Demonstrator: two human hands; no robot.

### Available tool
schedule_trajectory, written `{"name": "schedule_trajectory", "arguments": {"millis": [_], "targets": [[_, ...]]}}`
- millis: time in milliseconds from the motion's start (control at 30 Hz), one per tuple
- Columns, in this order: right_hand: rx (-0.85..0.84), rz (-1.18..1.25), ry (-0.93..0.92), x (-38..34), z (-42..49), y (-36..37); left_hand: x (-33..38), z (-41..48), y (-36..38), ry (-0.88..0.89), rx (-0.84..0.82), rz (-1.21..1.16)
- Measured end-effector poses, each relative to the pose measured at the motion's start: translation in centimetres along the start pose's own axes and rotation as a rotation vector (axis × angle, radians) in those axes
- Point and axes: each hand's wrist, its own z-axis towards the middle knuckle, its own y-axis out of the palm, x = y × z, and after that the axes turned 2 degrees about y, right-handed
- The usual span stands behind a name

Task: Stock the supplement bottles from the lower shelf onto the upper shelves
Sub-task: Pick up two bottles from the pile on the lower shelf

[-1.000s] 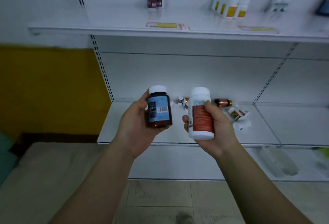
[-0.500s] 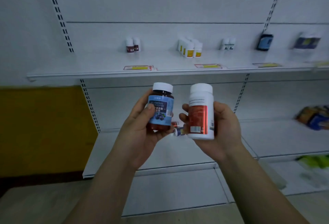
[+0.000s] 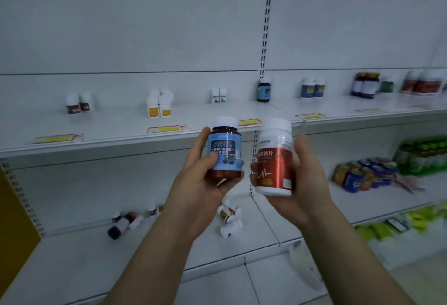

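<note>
1. Just below the front lip of the upper shelf [image 3: 108, 143], both bottles sit upright, caps up, side by side but not touching.
2. The left hand [image 3: 198, 191] wraps the blue-label bottle [image 3: 225, 152], thumb across the label, fingers curled behind.
3. The right hand [image 3: 304, 183] cups the red-label bottle [image 3: 274, 159], thumb in front, fingers round the far side.
4. Near the back of the upper shelf stands a lone blue-label twin [image 3: 264, 90], up, forward and right of the left hand. My guess is that's the target spot. The right hand is actually nearer it.
5. Under the upper shelf, toppled bottles [image 3: 228, 217] lie on the lower shelf [image 3: 96, 263], so plenty left.
</note>
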Motion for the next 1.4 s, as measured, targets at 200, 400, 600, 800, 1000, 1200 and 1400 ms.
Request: {"name": "schedule_trajectory", "arguments": {"millis": [200,400,600,800,1000,1200,1400], "targets": [[0.068,-0.139,-0.151,-7.3,-1.5,-7.6,-6.5,4.2,6.2,-0.065,-0.040,-0.012],[0.149,-0.066,-0.156,-12.1,0.7,-12.8,-11.3,9.3,9.9,-0.129,-0.071,-0.027],[0.145,-0.224,-0.248,-16.2,6.9,-15.7,-14.5,16.1,11.3,-0.065,-0.139,-0.063],[0.123,-0.379,-0.329,-20.9,15.2,-17.6,-14.1,23.3,12.8,0.137,-0.102,0.113],[0.062,-0.577,-0.301,-23.4,22.9,-17.8,-12.4,29.0,13.5,0.157,-0.012,0.566],[0.021,-0.867,-0.225,-24.7,28.3,-20.0,-12.1,33.9,11.3,0.068,-0.003,1.078],[-0.068,-0.906,-0.215,-25.3,30.3,-22.1,-15.4,37.5,10.0,0.054,0.088,1.273]]}}
